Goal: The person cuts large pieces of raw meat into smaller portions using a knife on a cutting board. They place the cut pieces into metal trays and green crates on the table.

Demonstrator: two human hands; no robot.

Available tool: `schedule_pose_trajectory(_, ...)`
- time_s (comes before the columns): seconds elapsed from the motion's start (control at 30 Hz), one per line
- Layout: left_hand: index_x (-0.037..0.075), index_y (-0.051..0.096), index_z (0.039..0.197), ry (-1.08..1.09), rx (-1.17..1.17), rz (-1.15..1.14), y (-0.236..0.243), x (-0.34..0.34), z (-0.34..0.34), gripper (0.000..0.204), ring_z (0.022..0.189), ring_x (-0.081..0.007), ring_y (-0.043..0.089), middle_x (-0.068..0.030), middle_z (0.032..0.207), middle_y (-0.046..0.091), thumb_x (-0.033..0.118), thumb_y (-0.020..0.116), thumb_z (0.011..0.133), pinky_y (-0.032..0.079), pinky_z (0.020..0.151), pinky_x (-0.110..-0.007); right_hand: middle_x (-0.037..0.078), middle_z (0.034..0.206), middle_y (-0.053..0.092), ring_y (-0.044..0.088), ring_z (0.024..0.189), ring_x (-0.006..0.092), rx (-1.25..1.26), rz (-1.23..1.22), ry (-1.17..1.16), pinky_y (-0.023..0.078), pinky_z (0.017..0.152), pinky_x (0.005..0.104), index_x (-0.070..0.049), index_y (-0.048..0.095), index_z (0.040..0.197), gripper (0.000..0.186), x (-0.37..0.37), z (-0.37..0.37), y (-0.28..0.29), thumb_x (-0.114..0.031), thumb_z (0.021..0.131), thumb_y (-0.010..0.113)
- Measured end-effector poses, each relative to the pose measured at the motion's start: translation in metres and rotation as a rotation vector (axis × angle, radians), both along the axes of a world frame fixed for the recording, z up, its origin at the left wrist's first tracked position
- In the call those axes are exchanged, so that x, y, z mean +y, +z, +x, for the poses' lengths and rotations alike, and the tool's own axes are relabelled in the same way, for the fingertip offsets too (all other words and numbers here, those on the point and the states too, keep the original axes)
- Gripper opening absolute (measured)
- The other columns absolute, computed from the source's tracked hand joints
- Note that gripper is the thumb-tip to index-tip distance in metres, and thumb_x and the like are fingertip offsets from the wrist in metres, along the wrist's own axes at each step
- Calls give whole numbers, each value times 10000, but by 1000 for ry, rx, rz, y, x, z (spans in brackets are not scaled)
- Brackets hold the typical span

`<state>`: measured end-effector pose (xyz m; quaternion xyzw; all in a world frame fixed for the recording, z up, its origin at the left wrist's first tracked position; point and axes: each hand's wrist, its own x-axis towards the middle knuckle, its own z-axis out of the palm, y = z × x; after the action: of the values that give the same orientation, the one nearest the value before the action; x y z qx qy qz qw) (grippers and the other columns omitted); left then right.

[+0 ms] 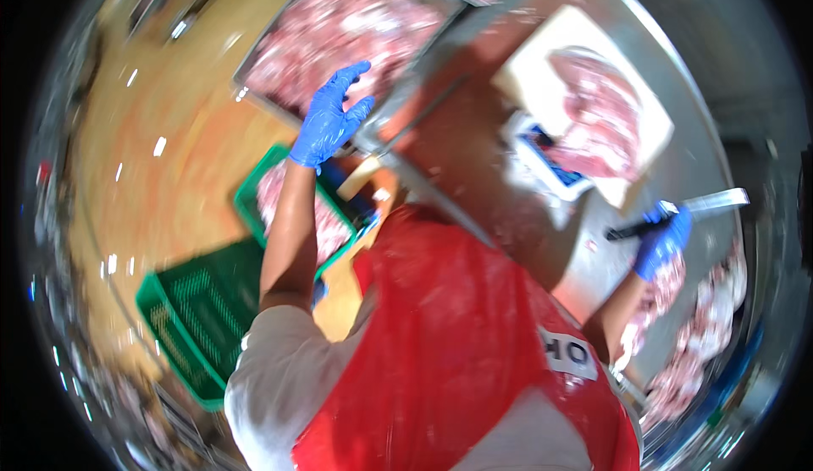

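My left hand (329, 124), in a blue glove, reaches out with fingers spread and holds nothing. It hovers at the near edge of a metal tub heaped with pink cut meat (356, 35); whether it touches the meat I cannot tell. At the right, my gloved right hand (665, 241) is closed round the black handle of a knife (718, 201), whose bright blade points right. A large slab of meat (601, 107) lies on a white cutting board (542, 52), up and left of the knife. More meat pieces (665, 289) lie just below my right hand.
A steel worktable (457, 141) carries the board and a blue-and-white container (555, 166). More meat (699, 336) runs along its right side. Left of me, a green crate holding meat (248, 196) stands by another green crate (199, 327) on the yellowish floor (144, 192).
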<state>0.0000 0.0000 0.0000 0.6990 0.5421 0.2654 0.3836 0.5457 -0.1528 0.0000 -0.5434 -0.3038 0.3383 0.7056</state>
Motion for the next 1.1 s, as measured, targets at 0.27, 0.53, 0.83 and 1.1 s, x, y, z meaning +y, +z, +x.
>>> schedule_pose_trajectory(0.27,38,415,1372,-620,-232,723,6,93,296,798,1200,-340,521,-210,1323,496,81,806,677,451,984,-385,88,685,567,508,517,146,-130,-8,-346,431,487,271,-65,486,865,240,-87,-3,59,-253,1015,475)
schedule_pose_trajectory(0.53,72,620,1015,-621,-192,771,52,79,372,338,866,-337,646,-150,929,646,76,732,696,532,754,-386,62,661,570,513,488,122,-99,-226,-644,443,455,256,-76,486,873,277,-222,12,8,-305,1024,445)
schedule_pose_trajectory(0.83,163,606,1177,-793,107,888,53,-11,374,467,998,-337,558,-103,1088,574,132,708,722,468,863,-454,59,650,566,518,482,121,16,-265,-597,439,446,251,-73,483,857,283,-179,-11,-13,-296,1026,444)
schedule_pose_trajectory(1.1,94,493,1287,-743,-168,706,43,-2,361,764,1262,-448,338,-251,1320,367,282,819,621,323,1054,-488,73,761,624,577,632,104,-274,-323,-270,487,581,269,23,493,1001,168,-77,-17,19,-142,975,511)
